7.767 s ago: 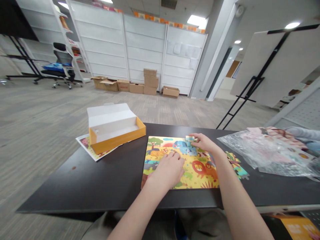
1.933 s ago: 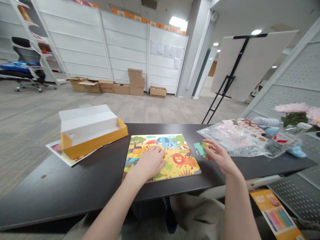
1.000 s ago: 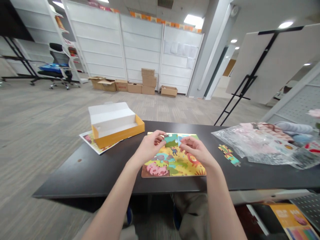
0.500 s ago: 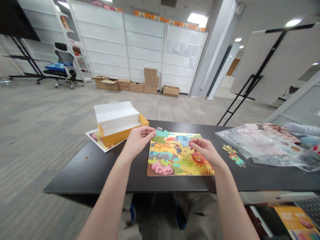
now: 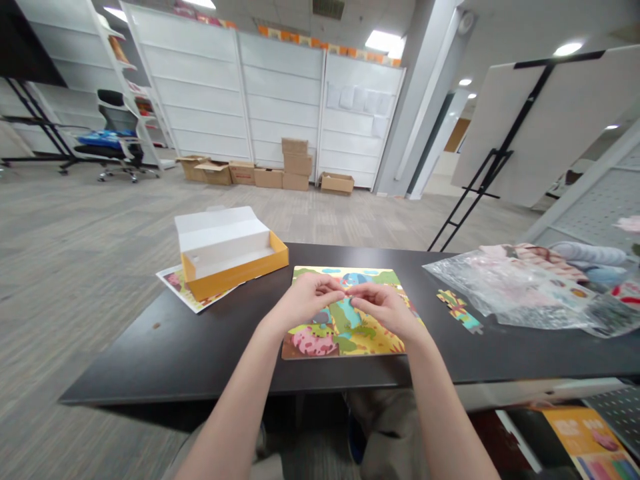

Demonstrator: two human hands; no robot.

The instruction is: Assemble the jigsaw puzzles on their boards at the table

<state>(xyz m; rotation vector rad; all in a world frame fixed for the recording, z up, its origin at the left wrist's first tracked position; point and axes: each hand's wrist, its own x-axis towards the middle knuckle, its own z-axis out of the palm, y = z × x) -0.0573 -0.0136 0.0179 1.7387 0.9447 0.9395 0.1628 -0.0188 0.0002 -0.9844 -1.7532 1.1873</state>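
Observation:
A jigsaw board with cartoon animals [image 5: 350, 343] lies on the dark table [image 5: 125, 353], its middle covered by my hands. My left hand [image 5: 305, 300] and my right hand [image 5: 383, 308] meet above the board's centre. Their fingertips pinch the top of a teal jigsaw piece [image 5: 345, 313], which hangs between them. Further right on the table, a short row of joined loose pieces [image 5: 459, 320] lies beyond the board, away from both hands.
An open yellow and white box [image 5: 230, 253] stands left of the board on a printed picture sheet [image 5: 175, 287]. A crumpled clear plastic bag [image 5: 500, 287] lies at the right. An orange leaflet [image 5: 585, 433] sits below the table's near edge. Cardboard boxes line the far wall.
My hands have come together over the board's centre from their apart positions. The teal piece has moved from the board's upper left edge to between them.

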